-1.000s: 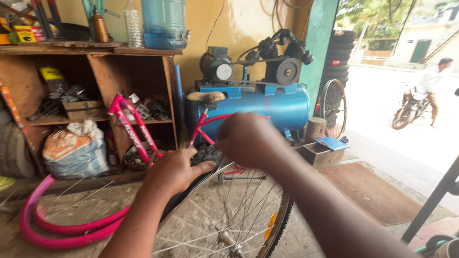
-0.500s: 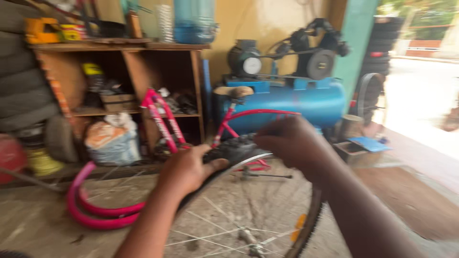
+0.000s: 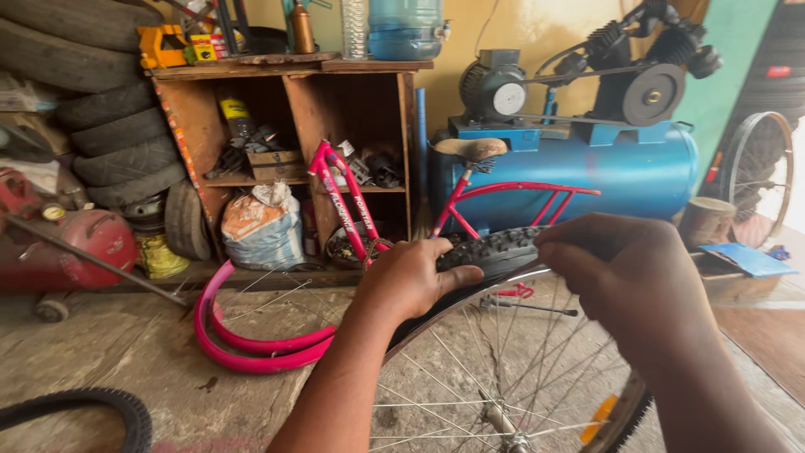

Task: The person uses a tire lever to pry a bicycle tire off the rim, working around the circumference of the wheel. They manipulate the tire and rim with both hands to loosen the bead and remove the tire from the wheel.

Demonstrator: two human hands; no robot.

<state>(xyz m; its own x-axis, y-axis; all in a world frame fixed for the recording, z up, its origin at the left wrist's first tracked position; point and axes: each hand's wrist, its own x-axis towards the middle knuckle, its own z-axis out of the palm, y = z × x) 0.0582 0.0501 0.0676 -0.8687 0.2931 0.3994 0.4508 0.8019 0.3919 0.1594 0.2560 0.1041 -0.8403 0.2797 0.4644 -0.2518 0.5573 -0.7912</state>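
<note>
The left hand (image 3: pixel 411 277) reaches forward on an outstretched bare arm, palm down, fingers curled over and thumb pointing right. The right hand (image 3: pixel 625 273) sits closer to the camera, back of the hand facing up, fingers bent leftward toward the left hand's thumb, both pressing and gripping.

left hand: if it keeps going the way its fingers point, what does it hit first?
The left hand already lies on the black knobby tyre, fingers pointing right along it. Straight on, it would most likely meet the right hand, which grips the same tyre; the depth between the hands is unclear.
</note>
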